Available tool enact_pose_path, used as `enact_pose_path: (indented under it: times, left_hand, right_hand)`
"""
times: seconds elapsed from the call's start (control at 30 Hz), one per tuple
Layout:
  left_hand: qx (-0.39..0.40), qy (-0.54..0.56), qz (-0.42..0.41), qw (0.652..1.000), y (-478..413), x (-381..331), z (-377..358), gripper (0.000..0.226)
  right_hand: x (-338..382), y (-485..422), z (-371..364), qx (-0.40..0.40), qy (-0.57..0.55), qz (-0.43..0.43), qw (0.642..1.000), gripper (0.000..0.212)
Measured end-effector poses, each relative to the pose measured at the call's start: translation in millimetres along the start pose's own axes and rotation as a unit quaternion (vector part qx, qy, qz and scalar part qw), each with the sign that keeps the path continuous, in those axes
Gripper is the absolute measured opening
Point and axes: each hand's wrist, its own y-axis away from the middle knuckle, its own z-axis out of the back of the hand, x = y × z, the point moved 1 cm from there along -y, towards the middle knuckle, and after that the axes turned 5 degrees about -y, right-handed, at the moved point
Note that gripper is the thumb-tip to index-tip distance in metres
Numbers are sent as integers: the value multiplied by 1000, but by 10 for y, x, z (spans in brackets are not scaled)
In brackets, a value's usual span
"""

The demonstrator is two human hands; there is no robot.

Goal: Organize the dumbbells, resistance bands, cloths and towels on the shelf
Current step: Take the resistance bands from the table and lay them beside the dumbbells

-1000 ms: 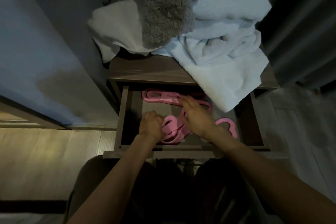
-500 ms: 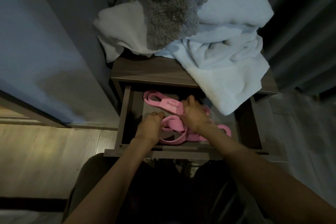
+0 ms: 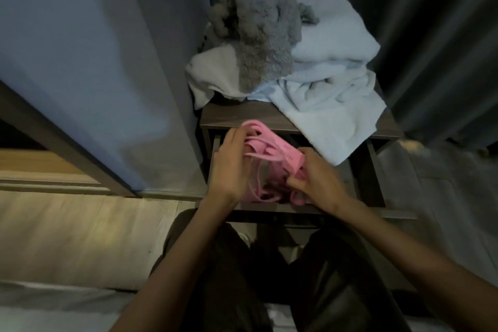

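Over the drawer (image 3: 373,172), left hand (image 3: 229,170) and right hand (image 3: 320,180) have lifted resistance bands (image 3: 272,143).

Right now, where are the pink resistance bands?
In the head view, the tangled pink elastic resistance bands are held between the left hand and right hand, over the open dark wooden drawer.

A dark curtain (image 3: 431,35) hangs at the right, a blue-grey wall (image 3: 67,48) at the left, pale wooden floor (image 3: 80,232) below.

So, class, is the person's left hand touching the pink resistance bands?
Touching. In the head view the left hand grips the pink resistance bands, its fingers curled over their upper loops.
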Motion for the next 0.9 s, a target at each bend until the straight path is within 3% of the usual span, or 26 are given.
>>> enact_pose_path:
  times: [0.17, 0.3, 0.43, 0.57, 0.9]
  left_hand:
    - [-83, 162, 39, 982, 128, -311, 428, 34]
    - [-134, 200, 41, 970, 233, -473, 700, 34]
    - [-129, 205, 19, 970, 423, -553, 859, 33]
    - [-127, 206, 17, 970, 615, -540, 884, 34]
    - [-71, 89, 25, 993, 717, 5, 814, 29]
  right_hand:
    - [118, 383, 283, -68, -50, -43, 995, 41]
    - [164, 703, 423, -84, -38, -49, 995, 40]
    - [182, 941, 319, -56, -72, -69, 993, 48]
    - [180, 1083, 49, -9, -145, -85, 986, 43]
    - [-53, 933, -272, 45, -173, -117, 977, 51]
